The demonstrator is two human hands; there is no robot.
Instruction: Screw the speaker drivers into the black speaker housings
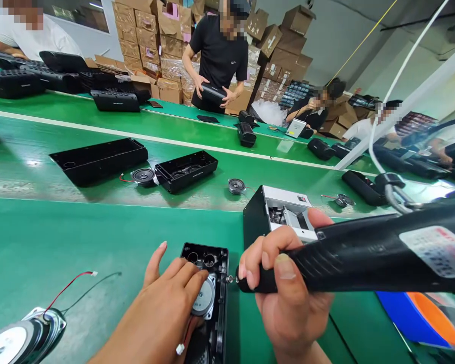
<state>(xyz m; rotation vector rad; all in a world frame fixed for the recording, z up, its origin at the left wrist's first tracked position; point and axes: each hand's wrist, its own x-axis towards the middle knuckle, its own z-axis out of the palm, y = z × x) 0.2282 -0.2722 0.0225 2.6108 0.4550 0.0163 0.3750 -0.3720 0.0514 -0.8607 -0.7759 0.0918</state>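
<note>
Black rectangular plastic housing (223,313): silver round metal speaker (205,299) is sitting inside, left hand (170,288) is resting on it, fingers together, thumb spread; right hand (291,306), fingers curled, is gripping black cylindrical power screwdriver (352,255), tip (230,279) apparently beside housing's right edge, its slant risking slippage.

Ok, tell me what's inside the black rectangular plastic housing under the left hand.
The black rectangular plastic housing shows a silver round speaker inside, with two round openings at the far end. The left hand hides part of the speaker and whatever lies beneath.
</note>
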